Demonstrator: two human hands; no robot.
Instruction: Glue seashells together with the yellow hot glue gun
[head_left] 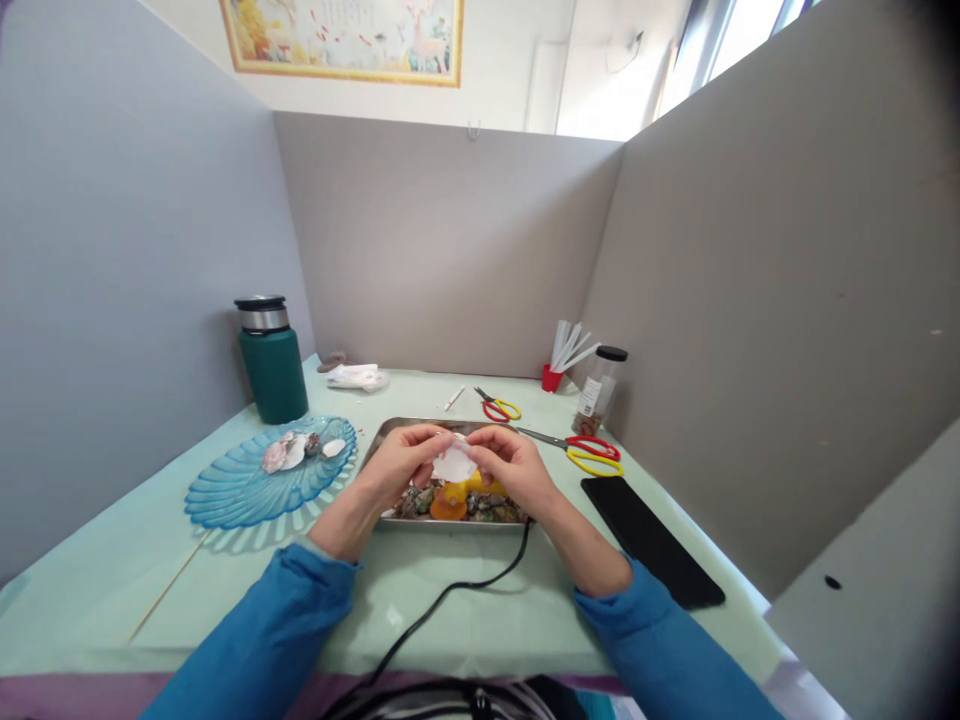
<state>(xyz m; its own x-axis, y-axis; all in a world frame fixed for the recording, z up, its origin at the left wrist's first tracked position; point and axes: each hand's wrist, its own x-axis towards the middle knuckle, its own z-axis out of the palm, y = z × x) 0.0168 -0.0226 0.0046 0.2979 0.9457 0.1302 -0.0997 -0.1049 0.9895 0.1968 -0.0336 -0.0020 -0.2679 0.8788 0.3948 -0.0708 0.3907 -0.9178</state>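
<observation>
A white seashell (454,466) is pinched by its upper edge between my two hands. The fingers of my left hand (409,462) close on its left side. On its right side, my right hand (511,466) grips it with thumb and fingers. Beneath them lies a metal tray (442,525) of mottled stones or shells (491,507). A yellow glue gun (450,500), partly hidden by the shell and my right hand, rests in the tray. Its black cord (450,590) runs toward the front edge of the table.
Left stand a blue scalloped plate (225,490) with several shells (289,452) and a green bottle (274,370). Two pairs of scissors (596,452), a black phone-like slab (649,540), a jar (600,390) and a red cup of white sticks (552,378) are right. Grey partitions (450,240) enclose the table.
</observation>
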